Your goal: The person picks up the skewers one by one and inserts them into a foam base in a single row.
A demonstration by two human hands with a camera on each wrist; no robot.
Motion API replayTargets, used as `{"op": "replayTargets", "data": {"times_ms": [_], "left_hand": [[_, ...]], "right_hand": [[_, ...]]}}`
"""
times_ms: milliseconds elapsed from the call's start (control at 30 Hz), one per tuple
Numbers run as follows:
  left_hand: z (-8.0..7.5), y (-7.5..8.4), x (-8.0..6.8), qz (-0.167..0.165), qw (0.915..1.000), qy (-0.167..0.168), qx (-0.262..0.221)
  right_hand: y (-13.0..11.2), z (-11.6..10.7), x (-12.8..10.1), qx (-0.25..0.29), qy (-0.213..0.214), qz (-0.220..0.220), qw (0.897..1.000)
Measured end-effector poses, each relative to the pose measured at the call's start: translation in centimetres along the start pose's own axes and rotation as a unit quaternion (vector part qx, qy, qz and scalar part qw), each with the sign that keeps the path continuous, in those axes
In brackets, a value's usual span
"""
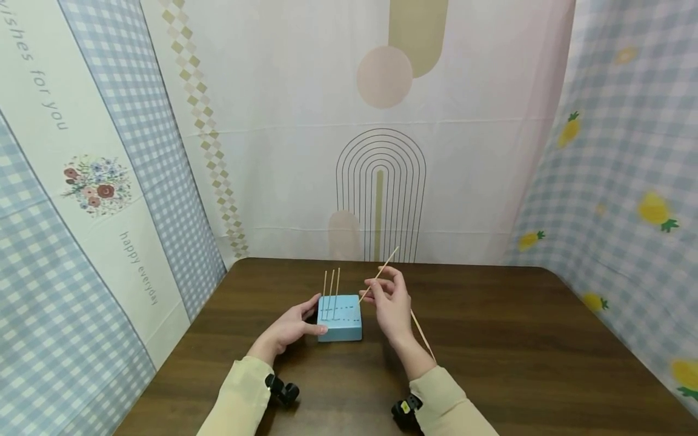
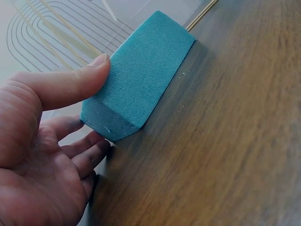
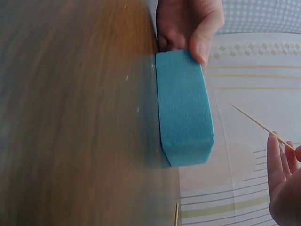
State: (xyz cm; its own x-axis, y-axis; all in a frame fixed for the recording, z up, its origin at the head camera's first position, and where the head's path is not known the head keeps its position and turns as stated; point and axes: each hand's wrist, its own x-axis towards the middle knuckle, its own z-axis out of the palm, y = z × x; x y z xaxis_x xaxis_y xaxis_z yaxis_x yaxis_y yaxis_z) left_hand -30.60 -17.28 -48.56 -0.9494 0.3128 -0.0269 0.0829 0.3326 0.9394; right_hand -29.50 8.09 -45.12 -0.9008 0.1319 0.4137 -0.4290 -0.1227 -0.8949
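A light blue block (image 1: 349,334) with rows of small holes in its top sits on the table. Three thin wooden skewers (image 1: 338,280) stand upright in its left part. My left hand (image 1: 289,327) holds the block at its left side; in the left wrist view the thumb (image 2: 89,77) lies on its top edge, the other fingers low beside it. Right of the block, my right hand (image 1: 394,309) is raised and pinches another skewer (image 1: 390,257), tilted. Its pointed end (image 3: 237,108) shows apart from the block in the right wrist view.
More skewer wood (image 1: 421,332) lies on the table by the right wrist; the left wrist view suggests more than one stick (image 2: 202,15). The brown tabletop (image 1: 501,339) reaches back to a printed cloth (image 1: 283,181). Checked cloths (image 1: 616,200) hang at both sides.
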Motion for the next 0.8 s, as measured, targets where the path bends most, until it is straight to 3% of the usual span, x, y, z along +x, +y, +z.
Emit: {"op": "replayTargets", "data": {"times_ms": [300, 800], "left_hand": [[-0.1, 0.0, 0.1, -0.002, 1.0, 0.0, 0.005], [-0.1, -0.4, 0.2, 0.0, 1.0, 0.0, -0.005]], "right_hand": [[0.1, 1.7, -0.1, -0.027, -0.025, -0.033, 0.999], [0.4, 2.2, -0.6, -0.085, -0.075, -0.071, 0.991]]}}
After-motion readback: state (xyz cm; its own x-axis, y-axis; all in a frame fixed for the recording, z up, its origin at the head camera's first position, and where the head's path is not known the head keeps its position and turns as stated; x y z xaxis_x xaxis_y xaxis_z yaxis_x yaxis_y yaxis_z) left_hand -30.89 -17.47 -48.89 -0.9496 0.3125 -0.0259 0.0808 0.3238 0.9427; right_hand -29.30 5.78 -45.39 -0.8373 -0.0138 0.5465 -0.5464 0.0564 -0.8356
